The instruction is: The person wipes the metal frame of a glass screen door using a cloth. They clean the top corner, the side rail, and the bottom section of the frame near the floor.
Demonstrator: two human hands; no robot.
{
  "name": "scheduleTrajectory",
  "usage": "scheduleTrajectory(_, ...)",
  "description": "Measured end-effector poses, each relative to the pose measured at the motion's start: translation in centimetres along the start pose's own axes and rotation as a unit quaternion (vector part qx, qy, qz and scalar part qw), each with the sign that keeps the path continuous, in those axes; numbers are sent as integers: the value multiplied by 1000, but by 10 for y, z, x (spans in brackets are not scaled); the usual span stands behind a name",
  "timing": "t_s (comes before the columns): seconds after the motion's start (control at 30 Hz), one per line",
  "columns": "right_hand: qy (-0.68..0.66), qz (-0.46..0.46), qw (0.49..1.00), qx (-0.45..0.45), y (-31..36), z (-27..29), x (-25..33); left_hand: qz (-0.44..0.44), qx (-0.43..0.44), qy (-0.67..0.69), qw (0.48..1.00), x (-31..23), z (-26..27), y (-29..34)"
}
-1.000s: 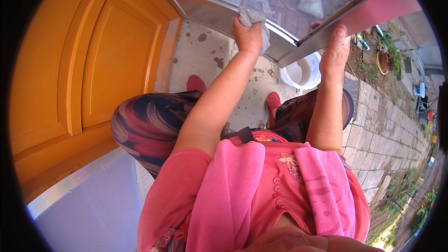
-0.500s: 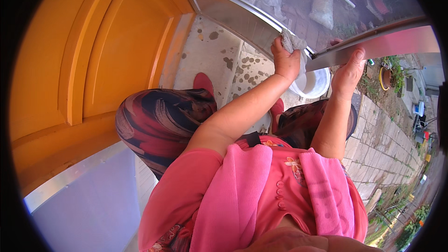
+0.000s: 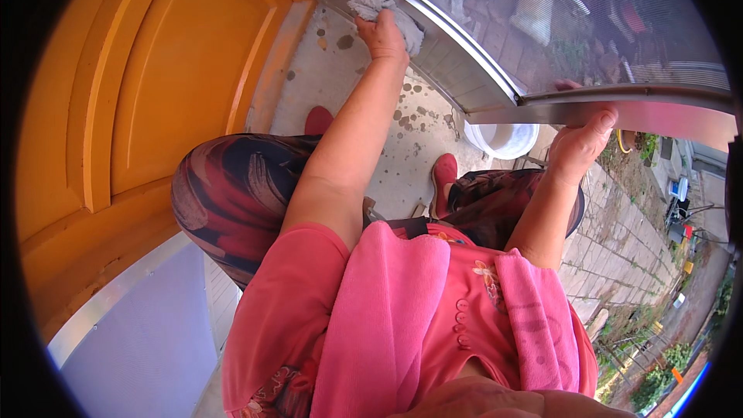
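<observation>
Grey cloth: head view; bunched in L hand, up agst. low metal panel of mesh door.
L hand: fingers closed round cloth wad, some hidden; arm stretched fwd.
R hand: clamped on door's metal edge, thumb near side, a bit of finger showing beyond.
White bucket: on floor, partly behind door edge; contact w/ door, can't tell.
Door risk: if R hand slips or pulls too hard, door prob. swings, cloth loses contact, bucket may get knocked.
Cloth risk: loose folds might snag on panel's edge or drop if L grip slackens.
Foot risk: dark spots nr. red shoes, poss. water; a slip is likeliest w/ weight fwd. R shoe is also nr. bucket, so a careless step could tip it.
</observation>
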State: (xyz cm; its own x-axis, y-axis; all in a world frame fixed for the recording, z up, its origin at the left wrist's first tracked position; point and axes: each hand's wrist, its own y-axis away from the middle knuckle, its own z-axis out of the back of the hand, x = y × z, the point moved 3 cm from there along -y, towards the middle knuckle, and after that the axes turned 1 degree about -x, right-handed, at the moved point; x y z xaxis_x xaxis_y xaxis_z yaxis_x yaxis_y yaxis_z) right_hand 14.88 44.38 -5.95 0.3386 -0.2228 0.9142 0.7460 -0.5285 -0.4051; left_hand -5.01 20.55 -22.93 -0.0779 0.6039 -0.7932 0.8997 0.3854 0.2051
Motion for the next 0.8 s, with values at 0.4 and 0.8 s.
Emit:
scheduleTrajectory(0.4,-20,10,1000,-13,-16,0,-5,46,86,-277,956,99,16,92)
scheduleTrajectory(0.8,-23,13,999,-21,-16,1,-6,107,54,-56,991,76,18,22)
